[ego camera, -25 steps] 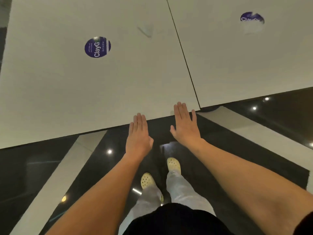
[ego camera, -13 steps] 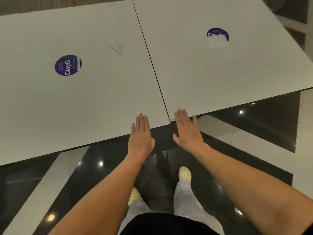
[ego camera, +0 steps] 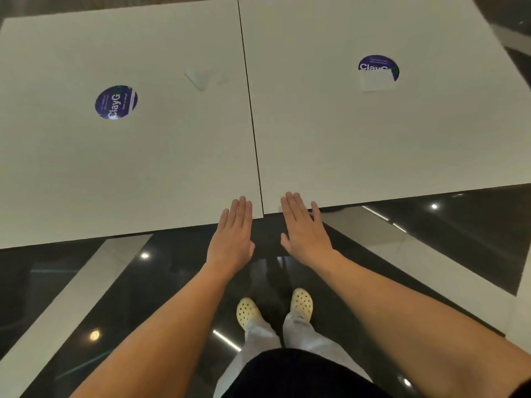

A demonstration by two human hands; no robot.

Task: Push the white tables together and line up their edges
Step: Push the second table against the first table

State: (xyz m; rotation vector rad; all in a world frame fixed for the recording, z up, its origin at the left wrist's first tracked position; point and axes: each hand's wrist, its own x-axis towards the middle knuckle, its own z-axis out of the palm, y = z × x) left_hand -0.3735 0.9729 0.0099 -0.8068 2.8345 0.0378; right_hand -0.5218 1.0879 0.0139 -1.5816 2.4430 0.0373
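Two white tables stand side by side with only a thin dark seam between them. The left table (ego camera: pixel 120 168) carries a round blue sticker, and so does the right table (ego camera: pixel 388 145). The left table's near edge reaches slightly closer to me than the right table's. My left hand (ego camera: pixel 232 234) is flat, fingers together, with its fingertips over the left table's near corner. My right hand (ego camera: pixel 304 228) is flat too, its fingertips over the near corner of the right table. Neither hand holds anything.
The floor under me is glossy black with pale stripes (ego camera: pixel 66 308) and reflected ceiling lights. My feet in yellow clogs (ego camera: pixel 247 311) stand just short of the tables. A small clear scrap (ego camera: pixel 201 77) lies on the left table near the seam.
The view has shifted, so the seam now sits upright in the middle. Both hands have moved up from beside the near edges until their fingertips lie over the table corners.
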